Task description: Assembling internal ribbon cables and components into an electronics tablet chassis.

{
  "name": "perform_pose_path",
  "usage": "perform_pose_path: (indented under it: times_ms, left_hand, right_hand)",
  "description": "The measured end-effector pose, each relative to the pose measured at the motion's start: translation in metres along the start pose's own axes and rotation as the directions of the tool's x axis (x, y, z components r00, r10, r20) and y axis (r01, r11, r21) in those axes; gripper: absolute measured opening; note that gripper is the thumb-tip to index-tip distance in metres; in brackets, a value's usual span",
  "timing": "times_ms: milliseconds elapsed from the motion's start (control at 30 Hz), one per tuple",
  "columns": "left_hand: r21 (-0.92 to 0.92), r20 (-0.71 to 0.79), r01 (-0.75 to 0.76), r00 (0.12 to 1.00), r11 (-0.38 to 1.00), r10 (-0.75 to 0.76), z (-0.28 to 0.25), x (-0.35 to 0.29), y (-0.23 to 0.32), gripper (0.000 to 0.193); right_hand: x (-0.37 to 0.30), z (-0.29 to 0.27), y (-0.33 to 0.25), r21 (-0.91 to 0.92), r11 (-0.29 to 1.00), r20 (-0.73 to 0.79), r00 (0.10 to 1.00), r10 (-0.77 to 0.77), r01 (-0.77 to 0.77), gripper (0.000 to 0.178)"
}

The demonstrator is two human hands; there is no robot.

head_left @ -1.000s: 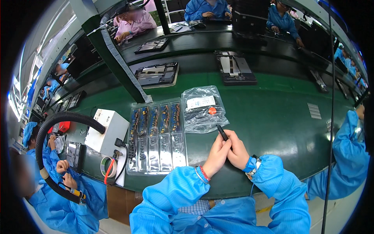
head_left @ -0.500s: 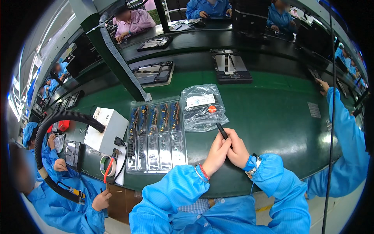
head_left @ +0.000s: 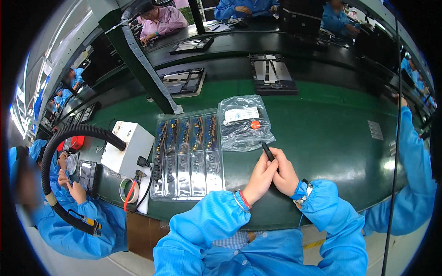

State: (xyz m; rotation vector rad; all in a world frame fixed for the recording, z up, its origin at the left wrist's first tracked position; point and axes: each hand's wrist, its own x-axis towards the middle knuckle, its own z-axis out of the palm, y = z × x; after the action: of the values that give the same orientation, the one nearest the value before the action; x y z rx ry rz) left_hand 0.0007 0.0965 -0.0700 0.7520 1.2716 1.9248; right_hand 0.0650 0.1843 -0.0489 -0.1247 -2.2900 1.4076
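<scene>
My left hand (head_left: 258, 182) and my right hand (head_left: 285, 174) are pressed together above the near side of the green table. Between them they grip a slim black stick-like object (head_left: 267, 151), its upper end pointing away from me. Its lower part is hidden by my fingers, so its exact kind is unclear. Just beyond it lies a clear plastic bag (head_left: 246, 135) with a white label, an orange round sticker and something dark inside. To the left, a clear plastic tray (head_left: 210, 173) holds several rows of small blue-and-orange electronic parts.
A white box (head_left: 127, 148) with a black flexible hose (head_left: 69, 130), a tape roll (head_left: 129, 190) and cables stand left. A slanted green post (head_left: 138, 55) rises behind the tray. Opened flat devices (head_left: 272, 76) lie on the far side. Co-workers in blue sleeves (head_left: 407, 156) flank me.
My view has shifted slightly. Both hands keep their hold on the black object. At left, a co-worker's hand has moved up from near the red cable and the two hands now meet.
</scene>
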Motion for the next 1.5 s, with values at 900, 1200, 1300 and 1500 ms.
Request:
perform_pose_path:
  times_ms: [900,1200,1300,1500]
  left_hand:
    - [0.012,-0.013,0.003,1.0,1.0,-0.003,0.0004,0.0016,-0.0004,0.032]
    - [0.007,-0.01,0.015,1.0,1.0,-0.015,0.0002,0.002,0.0001,0.032]
    - [-0.002,-0.009,0.018,1.0,1.0,-0.018,-0.0001,0.0026,-0.0016,0.032]
    - [-0.002,-0.007,0.023,1.0,1.0,-0.023,-0.0001,0.0027,-0.0006,0.032]
  right_hand:
    - [0.0006,0.0002,0.0036,0.006,1.0,-0.019,1.0,-0.017,0.018,0.029]
    - [0.0012,-0.0009,0.0021,-0.006,1.0,-0.015,1.0,-0.026,0.026,0.03]
    - [0.0012,-0.0009,0.0022,-0.005,1.0,-0.016,1.0,-0.025,0.025,0.03]
    - [0.0019,-0.0013,0.002,-0.012,1.0,-0.015,1.0,-0.026,0.026,0.03]
